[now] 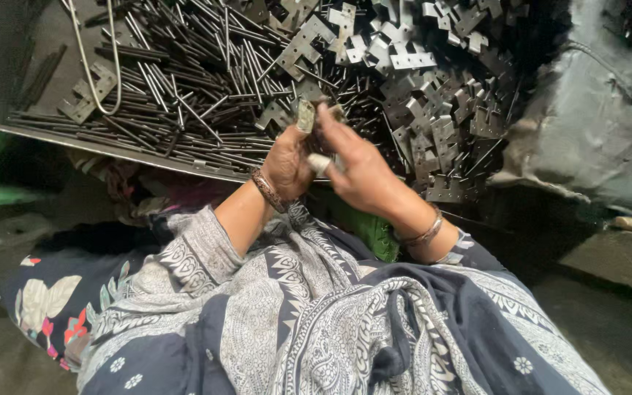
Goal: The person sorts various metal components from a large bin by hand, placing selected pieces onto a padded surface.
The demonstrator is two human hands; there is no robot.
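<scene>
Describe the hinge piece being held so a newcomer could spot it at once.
Start at the metal tray heaped with thin rods and loose hinge leaves. At its front edge the left hand and right hand meet. The hinge piece stands pinched upright between them, the only one lifted off the pile.

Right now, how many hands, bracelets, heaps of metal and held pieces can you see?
Hands: 2
Bracelets: 2
Heaps: 2, thin rods and hinge plates
Held hinge plate: 1
Total: 7
</scene>
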